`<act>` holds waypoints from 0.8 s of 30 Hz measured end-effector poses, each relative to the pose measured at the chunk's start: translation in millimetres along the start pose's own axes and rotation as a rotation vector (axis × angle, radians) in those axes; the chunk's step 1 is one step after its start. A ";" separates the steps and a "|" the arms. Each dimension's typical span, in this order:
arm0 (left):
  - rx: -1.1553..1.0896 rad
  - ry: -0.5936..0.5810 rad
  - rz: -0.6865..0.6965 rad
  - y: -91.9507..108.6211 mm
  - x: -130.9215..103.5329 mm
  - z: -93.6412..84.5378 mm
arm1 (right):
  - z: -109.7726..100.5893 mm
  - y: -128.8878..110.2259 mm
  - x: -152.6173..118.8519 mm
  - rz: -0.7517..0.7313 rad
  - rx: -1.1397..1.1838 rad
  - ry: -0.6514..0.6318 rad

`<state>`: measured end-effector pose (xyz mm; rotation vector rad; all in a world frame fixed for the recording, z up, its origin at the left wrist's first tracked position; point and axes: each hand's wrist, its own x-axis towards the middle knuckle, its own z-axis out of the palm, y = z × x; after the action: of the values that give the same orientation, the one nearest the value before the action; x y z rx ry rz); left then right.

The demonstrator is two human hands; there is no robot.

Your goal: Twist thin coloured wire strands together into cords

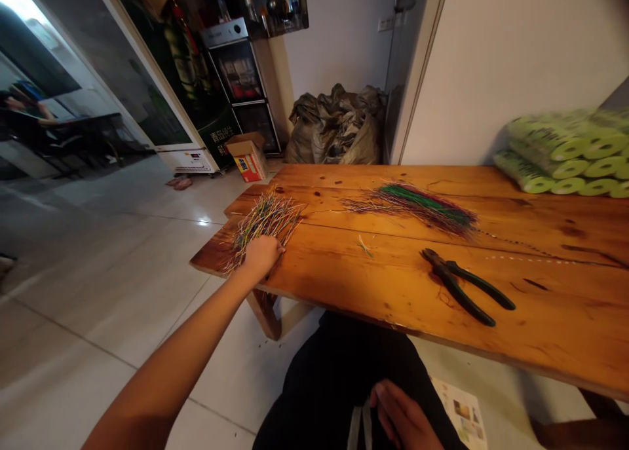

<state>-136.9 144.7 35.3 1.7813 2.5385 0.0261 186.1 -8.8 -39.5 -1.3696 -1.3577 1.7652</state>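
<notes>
At the table's (339, 270) left end, wires (269, 214) slant away rightward just beyond the nearer left hand (262, 256), its fingers (278, 245) curled, any pinch unclear.

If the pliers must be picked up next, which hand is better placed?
Probably the right hand: it looks nearer to the pliers, while the left hand is at the wire pile, farther to the left.

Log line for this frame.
left hand: at near edge of loose strand pile | right hand: at lap | pliers: on table, untouched | green-purple strand bundle: beyond pliers
</notes>
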 end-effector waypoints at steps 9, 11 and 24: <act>0.166 -0.045 -0.052 13.6 8.6 5.0 | 3.0 10.1 3.3 0.065 0.004 -0.005; 0.170 -0.061 -0.077 14.1 11.2 4.2 | 2.6 10.2 3.7 0.066 0.008 -0.018; 0.076 -0.086 -0.069 -11.1 11.9 -8.3 | 4.7 14.4 10.8 0.041 -0.043 -0.091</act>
<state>-151.7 152.2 42.8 1.6791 2.5708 -0.1468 180.4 -6.7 -57.1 -1.3635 -1.4321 1.8565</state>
